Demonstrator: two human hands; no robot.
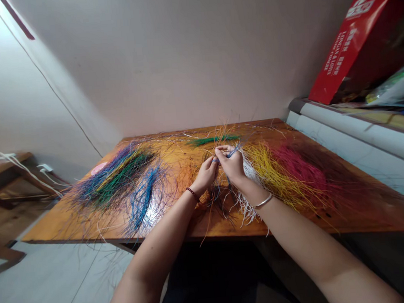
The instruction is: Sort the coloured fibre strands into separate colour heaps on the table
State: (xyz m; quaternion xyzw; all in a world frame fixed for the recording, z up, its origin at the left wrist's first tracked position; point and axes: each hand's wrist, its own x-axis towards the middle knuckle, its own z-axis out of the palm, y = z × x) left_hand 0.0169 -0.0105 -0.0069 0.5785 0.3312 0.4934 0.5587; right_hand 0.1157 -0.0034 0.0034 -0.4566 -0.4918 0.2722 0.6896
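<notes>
My left hand and my right hand meet over the middle of the wooden table. Both are closed on thin coloured strands; a blue strand shows by the right fingers, and orange strands stick up past the fingertips. The left fingers pinch low on this small bunch while the right thumb and finger pinch its upper part. How the strands cross inside the fingers is too small to make out. Beneath and beside the hands lie an orange bundle and a white bundle.
Yellow strands and magenta strands spread at the right. A blue bundle and a green bundle lie left, near a pink round thing. A tall red box stands right, and a wall closes off the back.
</notes>
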